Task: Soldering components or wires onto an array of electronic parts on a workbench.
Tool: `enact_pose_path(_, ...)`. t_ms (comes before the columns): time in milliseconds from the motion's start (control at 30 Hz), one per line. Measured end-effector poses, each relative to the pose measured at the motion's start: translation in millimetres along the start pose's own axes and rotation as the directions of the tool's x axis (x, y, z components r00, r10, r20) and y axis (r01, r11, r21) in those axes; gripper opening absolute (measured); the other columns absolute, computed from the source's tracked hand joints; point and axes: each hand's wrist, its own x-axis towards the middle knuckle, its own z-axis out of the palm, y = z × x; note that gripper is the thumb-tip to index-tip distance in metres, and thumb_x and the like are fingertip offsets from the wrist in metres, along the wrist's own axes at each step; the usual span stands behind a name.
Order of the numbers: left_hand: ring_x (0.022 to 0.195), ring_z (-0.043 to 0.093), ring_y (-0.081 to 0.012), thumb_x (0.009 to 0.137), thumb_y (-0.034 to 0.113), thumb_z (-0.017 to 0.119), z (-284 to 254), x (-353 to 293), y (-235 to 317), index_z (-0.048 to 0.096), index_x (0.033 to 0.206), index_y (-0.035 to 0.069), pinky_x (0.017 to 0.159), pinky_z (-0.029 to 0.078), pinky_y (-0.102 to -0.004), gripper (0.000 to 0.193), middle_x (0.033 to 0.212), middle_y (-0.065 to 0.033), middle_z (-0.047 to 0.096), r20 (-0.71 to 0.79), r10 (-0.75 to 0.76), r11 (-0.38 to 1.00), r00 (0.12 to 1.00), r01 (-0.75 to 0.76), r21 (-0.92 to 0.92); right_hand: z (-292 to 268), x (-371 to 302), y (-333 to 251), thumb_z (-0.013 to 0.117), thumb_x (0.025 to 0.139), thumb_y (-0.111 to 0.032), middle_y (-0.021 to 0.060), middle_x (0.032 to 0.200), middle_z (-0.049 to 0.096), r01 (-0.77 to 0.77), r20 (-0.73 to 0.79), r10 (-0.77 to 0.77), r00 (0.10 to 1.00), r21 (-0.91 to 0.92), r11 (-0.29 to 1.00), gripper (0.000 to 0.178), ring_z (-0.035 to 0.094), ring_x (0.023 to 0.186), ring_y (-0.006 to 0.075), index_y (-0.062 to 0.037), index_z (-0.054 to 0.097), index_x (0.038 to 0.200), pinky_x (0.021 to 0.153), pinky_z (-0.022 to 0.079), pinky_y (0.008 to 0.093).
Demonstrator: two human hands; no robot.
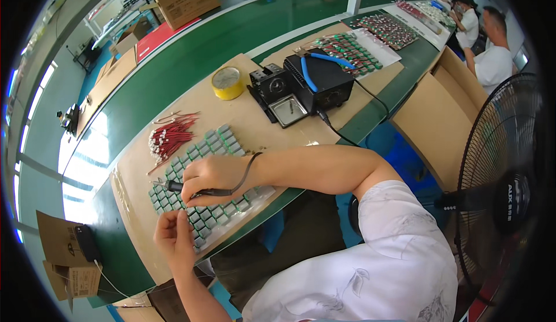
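By blocks [204,215], two hands [213,175], one iron [174,186]

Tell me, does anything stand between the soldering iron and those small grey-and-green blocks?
Nothing visible does. The right hand holds the soldering iron over the grey-and-green blocks; the red wire bundle lies beside them, out of the way.

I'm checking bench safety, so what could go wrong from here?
The right hand holds a soldering iron near the left hand; if hot, its tip could burn a finger. The iron's cord curls by the right hand and might drag across the grey-green parts. The blue-handled cutters on the black box could slide off if bumped.
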Motion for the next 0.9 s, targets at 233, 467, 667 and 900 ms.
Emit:
enact_pose_path(233, 0.108, 0.069, -0.0298, 0.095, 0.031, 0.081, -167.6, -5.3, 27.1, 0.059, 0.128, -0.007, 0.086, 0.059, -0.0402, 0.055, 0.117, -0.0185, 0.069, -0.096, 0.981, 0.059, 0.169, 0.214, 0.975, 0.7, 7.6, 3.5, 0.078, 0.087, -0.009, 0.0099, 0.086, 0.065, 0.041, -0.076, -0.039, 0.996, 0.037, 0.998, 0.013, 0.066, 0.081, 0.0315, -0.0102, 0.069, 0.097, 0.070, 0.053, 0.0415)
enact_pose_path(467, 0.106, 0.071, -0.0348, 0.090, 0.054, 0.081, -220.0, -8.4, -6.2, 0.048, 0.149, -0.009, 0.089, 0.059, -0.0442, 0.093, 0.119, -0.0236, 0.071, -0.787, 0.527, 0.642, 0.320, 0.457, 0.616, -1.0, 3.0, 3.5, 0.077, 0.087, -0.009, 0.0096, 0.087, 0.065, 0.034, -0.065, -0.033, 0.997, 0.010, 0.999, 0.013, 0.066, 0.082, 0.0314, -0.0100, 0.069, 0.096, 0.071, 0.053, 0.0415)
enact_pose_path(667, 0.097, 0.070, -0.0378, 0.088, 0.058, 0.080, -256.0, -17.7, -42.2, 0.045, 0.149, -0.010, 0.087, 0.058, -0.0445, 0.097, 0.107, -0.0227, 0.070, -0.628, 0.718, 0.396, 0.301, 0.565, 0.724, 1.0, 2.5, 5.3, 0.078, 0.086, -0.009, 0.0100, 0.088, 0.066, 0.036, -0.079, -0.034, 0.996, 0.020, 0.999, 0.013, 0.067, 0.083, 0.0312, -0.0094, 0.070, 0.097, 0.072, 0.054, 0.0412)
enact_pose_path(900, 0.096, 0.068, -0.0404, 0.090, 0.059, 0.078, -318.8, -31.0, -47.7, 0.045, 0.145, -0.013, 0.091, 0.057, -0.0493, 0.097, 0.105, -0.0218, 0.070, -0.119, 0.990, 0.007, 0.072, 0.828, 0.560, -4.3, -0.2, 3.1, 0.078, 0.086, -0.009, 0.0084, 0.088, 0.067, 0.021, -0.066, -0.020, 0.998, 0.015, 1.000, 0.011, 0.068, 0.083, 0.0299, -0.0103, 0.071, 0.095, 0.072, 0.055, 0.0401)
